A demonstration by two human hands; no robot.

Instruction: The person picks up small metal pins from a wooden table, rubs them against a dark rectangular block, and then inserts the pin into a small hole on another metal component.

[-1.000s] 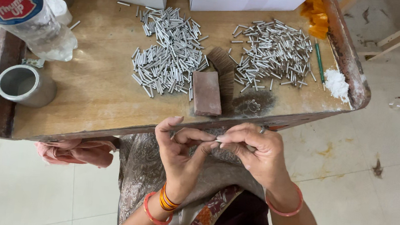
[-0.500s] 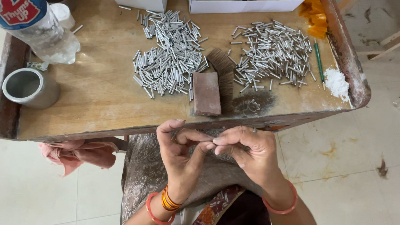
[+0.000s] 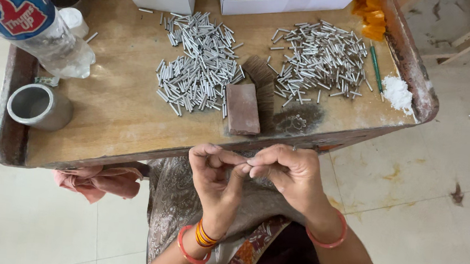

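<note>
Pinching something too small to make out, the left hand (image 3: pixel 217 173) and right hand (image 3: pixel 288 173) are meeting fingertip to fingertip just below the tabletop's (image 3: pixel 118 110) near edge, near the brown block (image 3: pixel 242 108) and two heaps of metal tubes (image 3: pixel 198 69).
</note>
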